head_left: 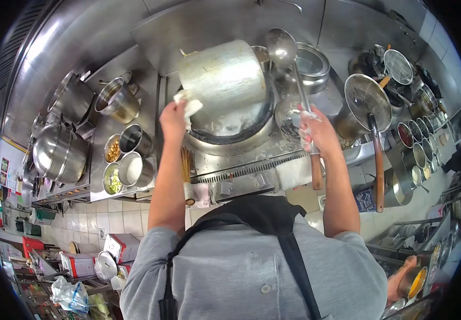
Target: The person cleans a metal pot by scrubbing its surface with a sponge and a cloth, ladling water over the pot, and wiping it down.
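Observation:
A large dull aluminium stockpot (222, 74) lies tipped on its side above a wide wok (225, 137), in which some whitish liquid shows. My left hand (174, 120) is closed on a crumpled white cloth (190, 108), which is against the pot's lower left edge. My right hand (318, 128) grips a long-handled ladle (282, 48) partway along its metal shaft. The ladle's bowl points up and away, right of the pot, and its wooden end hangs below the hand. Something white, perhaps cloth or foam, shows at my right fingers.
Left of the stove stand steel pots (117, 100) and small containers (114, 178) of chopped food. A perforated ladle (289, 118) lies beside the wok. To the right are a strainer (368, 101) and several seasoning tins (418, 154). Another person's hand (401, 277) shows at lower right.

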A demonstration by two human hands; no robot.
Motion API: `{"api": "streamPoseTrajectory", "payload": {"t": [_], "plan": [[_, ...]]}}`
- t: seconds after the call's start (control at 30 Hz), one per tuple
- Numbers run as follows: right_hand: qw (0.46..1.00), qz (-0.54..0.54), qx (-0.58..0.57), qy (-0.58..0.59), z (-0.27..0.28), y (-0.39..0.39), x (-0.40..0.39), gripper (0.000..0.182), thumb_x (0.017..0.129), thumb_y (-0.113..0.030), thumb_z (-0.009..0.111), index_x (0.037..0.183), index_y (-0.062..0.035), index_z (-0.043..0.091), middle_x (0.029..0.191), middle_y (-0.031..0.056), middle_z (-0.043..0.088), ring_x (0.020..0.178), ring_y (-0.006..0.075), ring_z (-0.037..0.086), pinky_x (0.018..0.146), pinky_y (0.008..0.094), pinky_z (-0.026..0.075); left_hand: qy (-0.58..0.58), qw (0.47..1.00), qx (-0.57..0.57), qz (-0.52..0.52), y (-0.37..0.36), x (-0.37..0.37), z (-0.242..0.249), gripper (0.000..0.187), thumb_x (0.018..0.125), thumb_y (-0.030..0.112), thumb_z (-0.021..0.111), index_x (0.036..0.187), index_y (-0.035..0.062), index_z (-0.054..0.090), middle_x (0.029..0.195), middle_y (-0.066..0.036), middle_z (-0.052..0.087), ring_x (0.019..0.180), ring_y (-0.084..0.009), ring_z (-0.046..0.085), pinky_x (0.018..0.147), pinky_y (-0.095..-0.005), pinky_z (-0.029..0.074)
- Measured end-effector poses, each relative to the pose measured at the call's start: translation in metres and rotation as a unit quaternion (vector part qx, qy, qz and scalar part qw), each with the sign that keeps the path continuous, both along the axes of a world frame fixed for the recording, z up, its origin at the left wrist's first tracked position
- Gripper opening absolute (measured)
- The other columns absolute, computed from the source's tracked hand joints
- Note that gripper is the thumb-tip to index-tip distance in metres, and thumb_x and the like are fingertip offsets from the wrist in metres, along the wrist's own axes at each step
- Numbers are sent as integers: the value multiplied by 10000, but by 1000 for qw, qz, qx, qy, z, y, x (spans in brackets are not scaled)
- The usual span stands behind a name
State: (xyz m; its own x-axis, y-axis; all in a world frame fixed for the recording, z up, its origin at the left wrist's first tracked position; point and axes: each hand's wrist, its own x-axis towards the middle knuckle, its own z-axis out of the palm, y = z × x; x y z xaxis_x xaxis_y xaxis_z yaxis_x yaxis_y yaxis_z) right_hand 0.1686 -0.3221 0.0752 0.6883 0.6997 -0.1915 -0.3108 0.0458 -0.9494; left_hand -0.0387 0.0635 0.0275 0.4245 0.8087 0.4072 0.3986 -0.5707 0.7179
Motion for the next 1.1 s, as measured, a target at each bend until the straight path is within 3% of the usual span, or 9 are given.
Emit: {"api": "streamPoseTrajectory", "payload": {"t": [0.07,0.2,0.27,0.4,0.47,0.57,0.6,0.67,1.1], "plan": [[1000,-25,-3,12,-10,-22,10,367,1061,-207,571,1398,-69,532,788,-21,484,531,60,432,377,255,383,-179,937,-290,-71,33,-23,-33,302,1045,284,684,1096,-7,749,1060,-144,747,833,-241,727,728,-427,571],[992,-103,-54,49,-34,-47,26,343,1055,-207,591,1360,-53,559,769,-26,489,527,54,432,379,254,376,-402,747,-508,-149,-4,-81,-30,393,1109,280,561,1407,24,588,1204,-94,740,977,-241,744,811,-353,623],[988,-124,-48,76,-57,-54,38,329,1056,-218,602,1344,-61,574,775,-34,499,524,52,434,380,252,365,-434,725,-503,-179,-3,-110,-64,401,1114,321,535,1403,47,583,1233,-88,731,1030,-240,735,861,-371,616],[990,-93,-60,88,-58,-55,50,341,1060,-222,590,1355,-53,576,776,-33,505,518,55,448,378,259,367,-508,569,-603,-232,-37,-165,-111,300,1103,327,539,1179,56,643,910,-24,651,772,-136,613,639,-298,507],[991,-51,-12,124,-61,-64,48,356,1057,-211,587,1373,-48,571,770,-31,505,515,57,451,379,257,368,-536,542,-627,-162,-59,-173,-111,307,1088,369,563,1140,81,656,856,1,632,723,-120,577,604,-292,464],[992,6,-122,33,-37,-85,15,394,1044,-160,564,1422,-52,550,750,-17,506,500,59,446,402,234,362,-522,606,-578,-164,-79,-181,-115,257,1077,369,585,1112,131,674,951,0,702,789,-125,646,657,-270,495],[993,30,-116,12,-48,-94,6,416,1037,-160,562,1439,-52,540,747,-17,503,496,59,442,410,234,363,-547,552,-603,-178,-69,-193,-136,384,1086,427,499,1244,136,694,1134,-49,746,967,-224,702,796,-368,547],[989,66,-135,-19,-51,-103,-19,459,1019,-168,570,1463,-62,526,741,-15,509,501,68,460,423,249,382,-539,571,-609,-114,-82,-191,-123,411,1090,417,480,1330,145,673,1293,-66,727,1141,-262,701,899,-406,573],[865,188,-365,-290,-59,-37,-66,522,1047,-306,575,1477,-24,483,868,159,672,606,241,649,524,403,537,-519,560,-625,-164,-68,-155,-116,379,1105,322,487,1404,122,607,1393,-59,670,1261,-258,637,1001,-395,517]]}}
